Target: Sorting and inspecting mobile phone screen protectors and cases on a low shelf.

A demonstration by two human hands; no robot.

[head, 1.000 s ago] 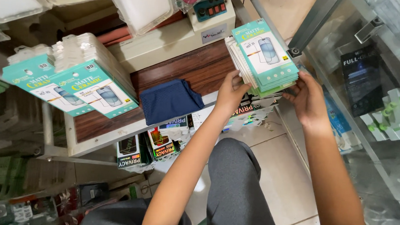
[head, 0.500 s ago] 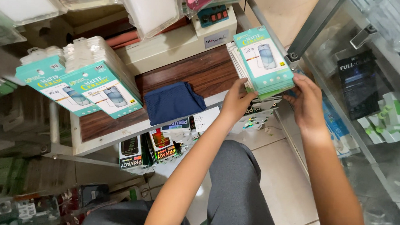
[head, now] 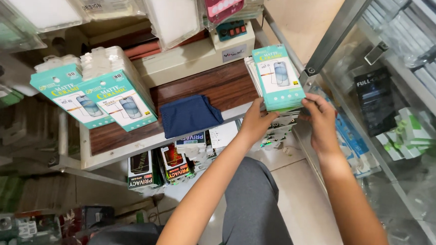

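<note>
Packets of teal screen protectors [head: 279, 80], a thick stack of them, are sitting upper right of centre in the frame, held over the right end of the wooden counter [head: 220, 85]. The left hand [head: 255, 123] is gripping the stack's lower left corner, fingers curled under and thumb on top; the right hand [head: 321, 118] is pinching the lower right edge, fingertips closed on the packets. Both are clamping only the bottom edge, so the risk, as I judge it, is the upper packets fanning out and sliding off toward the floor tiles [head: 299, 176], where loose packets [head: 277, 133] are already lying just below the hands.

A folded navy cloth [head: 189, 115] is lying on the counter left of the stack. Further left, two more teal packet stacks [head: 97, 99] are leaning tilted against each other, white hang-tabs showing at their tops, each front bearing a phone picture. Under the counter edge, black-and-red and black-and-green boxes [head: 161, 167] are standing upright in a row. Clear plastic phone cases [head: 110, 2] are hanging along the top of the frame, one pink patterned case [head: 224, 3] among them. A beige machine [head: 201, 57] with a small button panel is resting behind the counter. At right, a glass cabinet [head: 402, 122] is holding a black box and green-and-white packets.
</note>
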